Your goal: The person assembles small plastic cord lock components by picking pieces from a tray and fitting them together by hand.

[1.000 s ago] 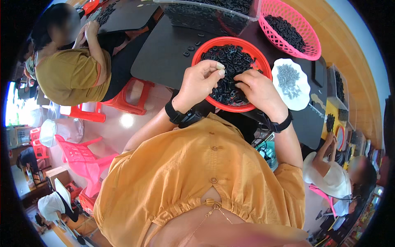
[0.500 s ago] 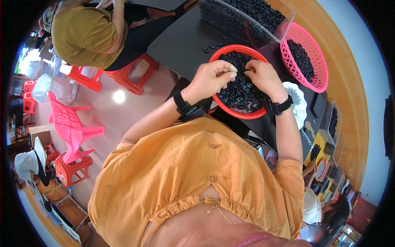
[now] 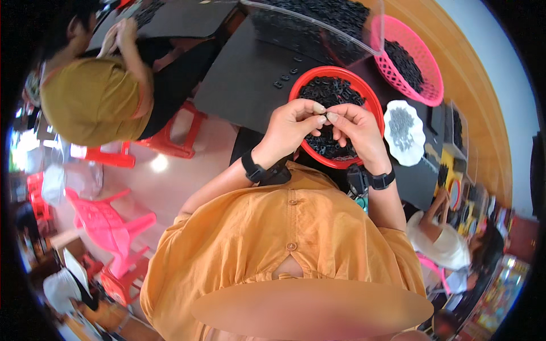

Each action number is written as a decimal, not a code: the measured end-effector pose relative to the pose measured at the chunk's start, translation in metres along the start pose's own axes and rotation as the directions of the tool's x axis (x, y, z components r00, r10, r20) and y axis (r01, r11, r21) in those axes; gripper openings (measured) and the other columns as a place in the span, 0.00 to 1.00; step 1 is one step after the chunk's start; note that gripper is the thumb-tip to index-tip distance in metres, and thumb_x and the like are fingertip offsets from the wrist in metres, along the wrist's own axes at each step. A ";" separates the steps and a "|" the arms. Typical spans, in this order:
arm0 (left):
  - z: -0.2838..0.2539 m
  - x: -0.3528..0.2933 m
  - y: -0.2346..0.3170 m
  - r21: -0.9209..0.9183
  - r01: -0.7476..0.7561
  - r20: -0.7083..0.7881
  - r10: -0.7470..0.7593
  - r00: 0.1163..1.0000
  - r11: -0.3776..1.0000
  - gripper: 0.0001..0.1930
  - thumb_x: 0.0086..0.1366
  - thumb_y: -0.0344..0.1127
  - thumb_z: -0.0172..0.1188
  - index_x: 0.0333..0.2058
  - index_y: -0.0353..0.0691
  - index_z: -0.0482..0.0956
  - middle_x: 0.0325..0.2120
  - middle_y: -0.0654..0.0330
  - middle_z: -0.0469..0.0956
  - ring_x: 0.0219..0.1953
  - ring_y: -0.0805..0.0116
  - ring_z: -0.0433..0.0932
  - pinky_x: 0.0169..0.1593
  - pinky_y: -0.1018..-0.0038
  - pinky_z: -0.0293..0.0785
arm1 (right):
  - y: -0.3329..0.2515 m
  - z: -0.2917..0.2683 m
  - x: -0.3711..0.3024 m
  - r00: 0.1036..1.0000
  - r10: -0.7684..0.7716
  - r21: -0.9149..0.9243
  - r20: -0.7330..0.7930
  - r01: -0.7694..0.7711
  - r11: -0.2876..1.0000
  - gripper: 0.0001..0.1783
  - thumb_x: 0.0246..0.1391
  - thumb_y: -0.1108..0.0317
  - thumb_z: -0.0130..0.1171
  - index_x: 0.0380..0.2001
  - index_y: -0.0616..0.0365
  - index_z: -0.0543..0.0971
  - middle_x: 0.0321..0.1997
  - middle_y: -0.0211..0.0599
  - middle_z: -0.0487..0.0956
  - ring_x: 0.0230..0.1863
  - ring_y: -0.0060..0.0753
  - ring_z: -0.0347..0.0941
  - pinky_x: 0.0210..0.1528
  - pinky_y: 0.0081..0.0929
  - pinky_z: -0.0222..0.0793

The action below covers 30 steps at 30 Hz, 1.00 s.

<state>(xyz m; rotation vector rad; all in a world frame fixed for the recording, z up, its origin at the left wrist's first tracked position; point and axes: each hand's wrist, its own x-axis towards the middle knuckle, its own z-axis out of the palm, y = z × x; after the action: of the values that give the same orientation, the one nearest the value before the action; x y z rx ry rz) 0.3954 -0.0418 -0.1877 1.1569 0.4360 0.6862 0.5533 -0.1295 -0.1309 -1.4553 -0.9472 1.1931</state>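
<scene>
- Above the middle of a round red plastic basin (image 3: 373, 105), a small dark piece (image 3: 325, 113) sits between both hands' fingertips, mostly hidden by them.
- Left hand (image 3: 291, 126), coming in from the basin's eight o'clock: thumb and forefinger pinched together on that piece.
- Right hand (image 3: 364, 132), coming in from four o'clock: thumb and forefinger pinching the same spot, fingertips against the left hand's, other fingers curled.
- Beneath the hands, many small black ring-like pieces (image 3: 335, 87) fill the basin.
- At ten o'clock, a few loose black pieces (image 3: 294, 71) lie on the black tabletop (image 3: 233, 85).
- At twelve, a clear rectangular plastic bin (image 3: 273, 34) holds a heap of black pieces.
- At two, a pink lattice plastic basket (image 3: 399, 83) holds more.
- At three, a white scallop-edged dish (image 3: 416, 151) carries small grey bits (image 3: 402, 122).
- Farther off at nine, a seated person in an olive shirt (image 3: 91, 102); at eight, a pink plastic chair (image 3: 108, 227).
</scene>
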 end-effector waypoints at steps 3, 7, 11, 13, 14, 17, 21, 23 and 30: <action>-0.003 0.006 0.007 -0.017 0.022 0.050 -0.021 0.999 1.000 0.10 0.65 0.24 0.57 0.45 0.34 0.75 0.36 0.62 0.78 0.35 0.76 0.77 0.36 0.81 0.77 | 0.004 0.007 -0.015 0.992 0.033 0.047 -0.121 -0.027 0.999 0.11 0.60 0.68 0.58 0.44 0.61 0.79 0.30 0.27 0.80 0.22 0.12 0.69 0.22 0.12 0.65; -0.001 0.020 0.016 0.088 0.011 0.138 -0.023 0.990 0.996 0.11 0.66 0.25 0.55 0.47 0.33 0.74 0.36 0.61 0.78 0.33 0.76 0.78 0.37 0.80 0.77 | 0.000 -0.013 -0.020 0.856 -0.148 -0.523 -0.494 -0.157 0.837 0.09 0.56 0.68 0.60 0.39 0.58 0.82 0.28 0.35 0.82 0.25 0.24 0.76 0.29 0.23 0.72; -0.004 0.029 0.007 0.197 0.016 0.197 -0.055 0.979 0.980 0.11 0.66 0.26 0.55 0.47 0.33 0.75 0.36 0.61 0.78 0.32 0.76 0.78 0.36 0.80 0.77 | 0.009 -0.059 -0.005 0.827 -0.399 -0.828 -0.396 -0.133 0.545 0.09 0.54 0.69 0.57 0.35 0.59 0.82 0.33 0.47 0.81 0.35 0.47 0.78 0.39 0.37 0.73; -0.005 0.028 0.010 0.302 -0.024 0.203 -0.039 0.978 0.953 0.10 0.66 0.26 0.55 0.46 0.33 0.75 0.34 0.61 0.79 0.32 0.77 0.78 0.36 0.80 0.77 | 0.009 -0.071 0.001 0.838 -0.411 -0.882 -0.358 -0.159 0.444 0.09 0.53 0.69 0.56 0.34 0.59 0.82 0.34 0.50 0.81 0.38 0.53 0.77 0.42 0.40 0.73; -0.006 0.028 0.009 0.302 -0.018 0.209 -0.048 0.977 0.953 0.10 0.66 0.26 0.55 0.46 0.33 0.75 0.34 0.61 0.79 0.32 0.77 0.78 0.36 0.80 0.77 | 0.009 -0.075 0.003 0.874 -0.366 -0.904 -0.321 -0.166 0.395 0.09 0.53 0.69 0.55 0.34 0.59 0.82 0.34 0.49 0.81 0.38 0.53 0.77 0.43 0.41 0.72; -0.007 0.027 0.007 0.291 -0.052 0.186 -0.003 0.983 0.955 0.10 0.66 0.27 0.56 0.46 0.33 0.75 0.32 0.61 0.79 0.31 0.77 0.78 0.36 0.80 0.77 | 0.004 -0.077 0.005 0.927 -0.263 -0.926 -0.265 -0.169 0.336 0.10 0.52 0.68 0.56 0.35 0.59 0.81 0.33 0.49 0.80 0.39 0.53 0.76 0.43 0.41 0.72; -0.006 0.027 0.008 0.252 -0.011 0.095 -0.014 0.995 0.968 0.10 0.64 0.29 0.57 0.43 0.32 0.77 0.31 0.56 0.79 0.28 0.73 0.81 0.32 0.78 0.74 | -0.013 -0.053 0.004 0.980 -0.133 -0.841 -0.150 -0.056 0.538 0.12 0.50 0.68 0.58 0.39 0.58 0.81 0.37 0.48 0.80 0.39 0.52 0.76 0.44 0.39 0.72; -0.004 0.026 0.012 0.258 0.018 0.098 -0.045 0.994 0.966 0.09 0.67 0.29 0.55 0.45 0.33 0.76 0.31 0.63 0.78 0.31 0.77 0.78 0.36 0.80 0.76 | -0.011 -0.054 0.002 0.992 -0.071 -0.796 -0.106 -0.042 0.604 0.13 0.50 0.68 0.59 0.40 0.58 0.80 0.38 0.47 0.79 0.39 0.52 0.76 0.45 0.39 0.72; -0.001 0.026 0.009 0.185 0.012 -0.002 -0.012 1.000 0.983 0.09 0.67 0.29 0.56 0.44 0.33 0.75 0.30 0.63 0.77 0.29 0.76 0.78 0.35 0.80 0.76 | 0.000 -0.077 0.012 0.898 -0.391 -0.836 -0.202 0.050 0.547 0.12 0.52 0.68 0.59 0.40 0.56 0.81 0.40 0.47 0.79 0.43 0.50 0.76 0.47 0.37 0.71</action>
<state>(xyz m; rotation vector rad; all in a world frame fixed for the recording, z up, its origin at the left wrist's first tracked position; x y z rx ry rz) 0.4105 -0.0208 -0.1787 1.3285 0.5150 0.6458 0.6311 -0.1340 -0.1309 -2.0966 -1.4617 0.1846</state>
